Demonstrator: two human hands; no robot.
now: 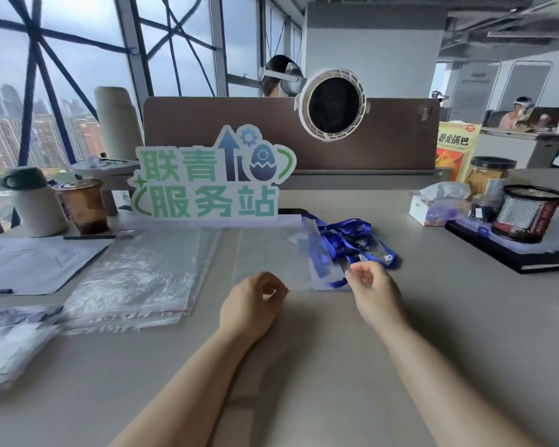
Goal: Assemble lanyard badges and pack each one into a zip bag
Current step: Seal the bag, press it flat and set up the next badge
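Left hand: My left hand is curled in, thumb and forefinger pinching the near edge of a clear zip bag that lies flat on the desk.
Right hand: My right hand pinches the same edge further right, at the corner where the blue strap ends. I cannot tell whether a fingertip also catches the strap.
Task item: The blue lanyard and its clear badge holder lie bunched at the bag's right side, just beyond my right hand. The film is too clear to show how much of it sits inside.
Step, as I judge it: I am working the bag's mouth, either opening it or pressing it shut.
Risk: A loop of strap across the zip track would stop the seal. The slick film could slip from a two-finger pinch. A pull outward could drag the lanyard back out or crease the holder.
Supplies: A stack of empty bags lies to the left, with a heap of plastic-wrapped items at the desk's far left edge.
Beyond: A green-lettered sign stands behind the work, a drink cup to its left and a tissue box to its right.
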